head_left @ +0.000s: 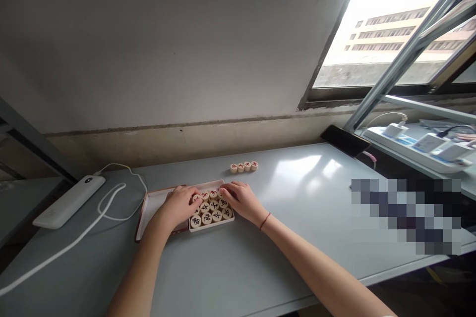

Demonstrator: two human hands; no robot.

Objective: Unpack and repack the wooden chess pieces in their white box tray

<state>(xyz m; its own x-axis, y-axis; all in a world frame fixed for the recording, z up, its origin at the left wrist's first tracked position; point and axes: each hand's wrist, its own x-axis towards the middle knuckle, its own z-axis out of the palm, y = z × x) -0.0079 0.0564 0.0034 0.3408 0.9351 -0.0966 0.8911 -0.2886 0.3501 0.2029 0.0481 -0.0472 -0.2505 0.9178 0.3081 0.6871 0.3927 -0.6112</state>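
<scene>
An open box lies on the grey table, its tray holding several round pieces with black or red characters. The box's lid part is folded out to the left. My left hand reaches over the tray's left side, fingertips on a piece at the upper left. At the tray's upper right corner is my right hand, its fingers bent over a red-marked piece. Whether either hand grips a piece is hard to tell. Behind the box, several red-marked pieces stand in a short row.
On the left lie a white power bank and a looped white cable. A dark phone rests at the back right, near a white power strip with chargers. Metal frame bars rise at both sides. A blurred patch covers the right edge.
</scene>
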